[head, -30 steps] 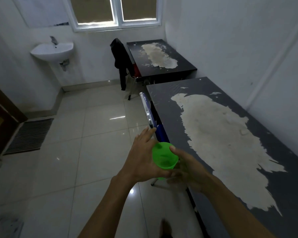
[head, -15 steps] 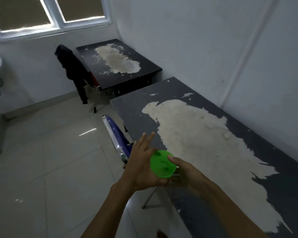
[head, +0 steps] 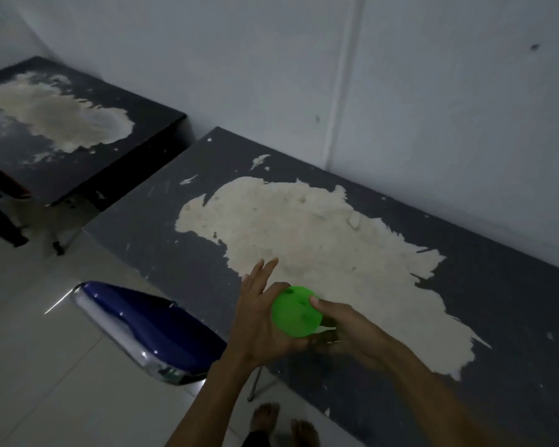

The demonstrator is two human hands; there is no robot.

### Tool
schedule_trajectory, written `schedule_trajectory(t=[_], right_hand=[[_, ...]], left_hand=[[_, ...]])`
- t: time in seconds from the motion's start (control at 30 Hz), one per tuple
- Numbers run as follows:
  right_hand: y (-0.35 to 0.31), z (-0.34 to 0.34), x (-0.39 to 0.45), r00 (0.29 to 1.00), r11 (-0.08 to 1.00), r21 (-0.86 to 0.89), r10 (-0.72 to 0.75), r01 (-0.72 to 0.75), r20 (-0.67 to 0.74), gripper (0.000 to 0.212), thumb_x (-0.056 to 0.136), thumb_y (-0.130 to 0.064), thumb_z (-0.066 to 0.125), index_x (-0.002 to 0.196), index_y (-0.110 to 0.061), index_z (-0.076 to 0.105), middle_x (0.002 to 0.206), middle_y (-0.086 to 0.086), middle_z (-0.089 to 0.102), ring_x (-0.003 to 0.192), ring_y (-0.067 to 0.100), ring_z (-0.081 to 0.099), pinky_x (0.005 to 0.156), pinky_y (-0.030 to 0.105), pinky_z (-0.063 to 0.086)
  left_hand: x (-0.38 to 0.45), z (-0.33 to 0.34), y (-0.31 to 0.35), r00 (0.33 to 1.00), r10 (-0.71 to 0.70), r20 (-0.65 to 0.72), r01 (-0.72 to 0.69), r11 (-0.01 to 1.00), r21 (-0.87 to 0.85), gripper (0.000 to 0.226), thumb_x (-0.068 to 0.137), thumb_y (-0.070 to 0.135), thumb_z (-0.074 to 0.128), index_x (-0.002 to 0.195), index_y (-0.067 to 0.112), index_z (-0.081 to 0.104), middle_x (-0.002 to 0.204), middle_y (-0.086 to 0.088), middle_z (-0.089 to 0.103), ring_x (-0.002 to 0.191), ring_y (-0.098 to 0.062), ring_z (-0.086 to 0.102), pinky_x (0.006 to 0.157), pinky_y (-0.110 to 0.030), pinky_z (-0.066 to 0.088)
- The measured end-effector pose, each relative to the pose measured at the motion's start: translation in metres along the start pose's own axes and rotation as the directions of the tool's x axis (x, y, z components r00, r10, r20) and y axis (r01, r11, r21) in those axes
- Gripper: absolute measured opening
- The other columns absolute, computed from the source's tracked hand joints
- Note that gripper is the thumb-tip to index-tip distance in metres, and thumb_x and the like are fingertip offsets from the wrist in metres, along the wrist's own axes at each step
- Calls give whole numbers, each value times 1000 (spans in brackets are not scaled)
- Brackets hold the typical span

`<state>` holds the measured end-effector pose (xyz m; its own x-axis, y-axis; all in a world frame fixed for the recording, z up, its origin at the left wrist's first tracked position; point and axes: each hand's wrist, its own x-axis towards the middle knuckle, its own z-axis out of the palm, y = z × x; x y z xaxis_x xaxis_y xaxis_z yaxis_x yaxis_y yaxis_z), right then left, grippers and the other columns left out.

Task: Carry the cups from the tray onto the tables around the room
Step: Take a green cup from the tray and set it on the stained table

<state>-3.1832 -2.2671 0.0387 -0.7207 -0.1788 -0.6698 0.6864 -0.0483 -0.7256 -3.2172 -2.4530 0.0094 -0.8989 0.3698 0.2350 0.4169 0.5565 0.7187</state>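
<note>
Risk: green cup (head: 296,312), pinched between left hand (head: 265,321) and right hand (head: 336,327) over the table's (head: 513,317) 7 o'clock edge, could slip to the floor.

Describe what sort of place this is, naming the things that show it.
Probably a plain canteen or classroom: two dark tables with worn pale patches along a bare white wall, a glossy blue chair, and a tiled floor.

Dark table (head: 162,240), worn pale patch (head: 320,253)
</note>
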Motion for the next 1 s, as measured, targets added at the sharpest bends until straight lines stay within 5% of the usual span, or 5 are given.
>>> schedule_trajectory(t=[0.17, 0.57, 1.0], right_hand=[[0, -4, 15, 991, 997, 78, 17, -6, -134, 57, 79, -67, 53, 117, -28, 67, 115, 4, 71, 103, 24, 69, 99, 46, 49], [10, 3, 62, 916, 984, 178, 57, 16, -398, 28, 102, -32, 39, 110, -35, 66, 107, -7, 70, 99, 16, 67, 86, 31, 54], [22, 8, 72, 880, 947, 316, 95, 64, -465, 30, 101, -40, 40, 120, -32, 63, 112, -2, 68, 104, 21, 65, 91, 32, 50]], left_hand=[[26, 19, -27, 995, 40, 90, -37, 999, -30, 79, 50, 59, 80, 114, 15, 63, 156, -7, 34, 147, -27, 23, 111, -61, 30], [59, 59, -87, 957, 89, 276, -47, 987, -156, 90, 47, 62, 79, 116, 6, 63, 148, -13, 43, 139, -32, 36, 110, -54, 36], [80, 74, -100, 892, 154, 425, -82, 980, -183, 94, 46, 60, 81, 118, 4, 63, 146, -15, 45, 140, -36, 35, 110, -57, 36]])
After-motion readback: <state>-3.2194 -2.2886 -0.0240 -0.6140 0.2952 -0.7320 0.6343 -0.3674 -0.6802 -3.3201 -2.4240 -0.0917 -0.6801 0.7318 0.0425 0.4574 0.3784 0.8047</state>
